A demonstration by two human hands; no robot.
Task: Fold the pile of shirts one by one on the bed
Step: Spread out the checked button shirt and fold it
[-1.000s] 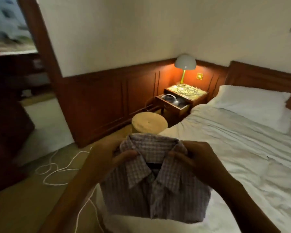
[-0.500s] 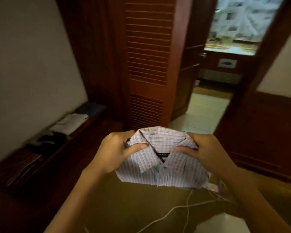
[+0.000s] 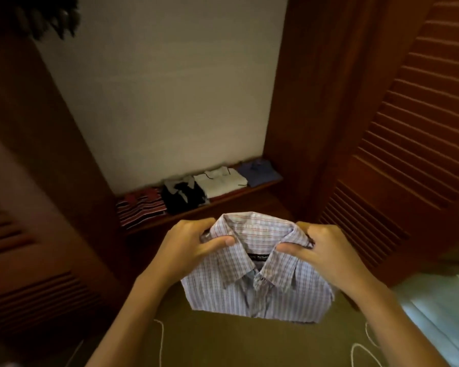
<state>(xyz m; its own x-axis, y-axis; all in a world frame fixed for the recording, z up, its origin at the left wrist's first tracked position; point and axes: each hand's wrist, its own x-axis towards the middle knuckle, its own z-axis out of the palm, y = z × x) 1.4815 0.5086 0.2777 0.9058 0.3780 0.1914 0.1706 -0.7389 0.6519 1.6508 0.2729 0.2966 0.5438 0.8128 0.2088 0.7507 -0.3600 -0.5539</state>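
The right louvred door (image 3: 414,144) stands swung open, its inner edge running down towards the right hand; the left louvred door (image 3: 24,260) angles away on the other side; between them the closet opens onto a pale back wall (image 3: 175,88), with clear height above the low shelf (image 3: 223,205). Brown floor (image 3: 249,343) fills the near ground; a corner of the bed (image 3: 440,313) juts in at lower right. The folded checked shirt (image 3: 257,287) is held in the air over the floor, collar up, in front of the shelf and apart from it; its lower edge hangs straight. The left hand (image 3: 188,247) grips the left shoulder by the collar, thumb over the front and fingers curled behind; the right hand (image 3: 326,252) clamps the right shoulder likewise. On the shelf four folded shirts lie edge to edge: striped shirt (image 3: 141,207), black shirt (image 3: 183,196), white shirt (image 3: 220,181), blue shirt (image 3: 259,172), leaving a bare strip along the front lip. A white cord (image 3: 361,350) loops on the floor.
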